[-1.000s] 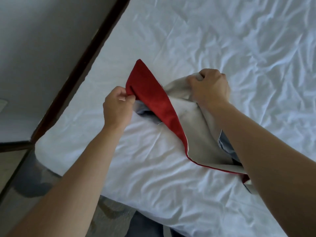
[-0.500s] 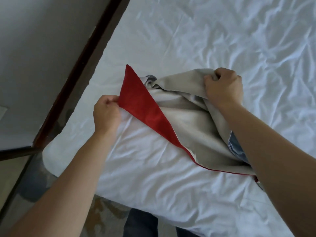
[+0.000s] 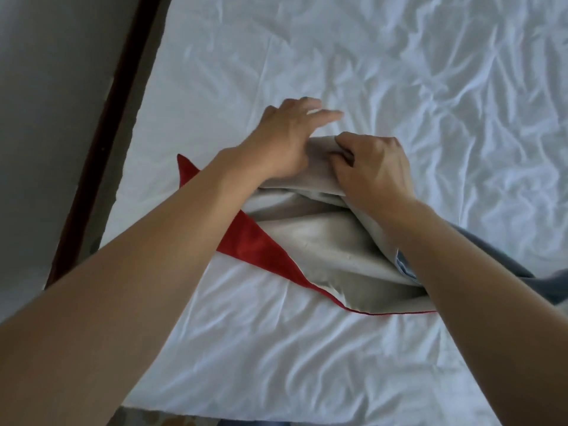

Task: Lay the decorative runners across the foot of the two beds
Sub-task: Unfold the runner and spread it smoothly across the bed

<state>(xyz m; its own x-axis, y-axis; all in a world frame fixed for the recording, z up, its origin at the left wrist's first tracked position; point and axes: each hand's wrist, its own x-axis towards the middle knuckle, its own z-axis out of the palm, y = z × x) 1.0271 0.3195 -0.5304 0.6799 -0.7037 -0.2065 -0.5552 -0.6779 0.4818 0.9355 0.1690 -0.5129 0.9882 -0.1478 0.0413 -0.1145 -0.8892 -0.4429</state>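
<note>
Bunched runner [image 3: 322, 250], red face, grey backing, gripped by right hand [image 3: 373, 166]; left hand [image 3: 282, 139] spread beside.

- Decorative runner [image 3: 322, 256]: red face, pale grey-beige backing; bunched and partly folded, backing mostly up, red showing as a pointed strip along left edge.
- Lies on bed [image 3: 307, 348] near its foot and left side, running diagonally toward right.
- Bed: white sheet, heavily wrinkled, flat under runner.
</note>
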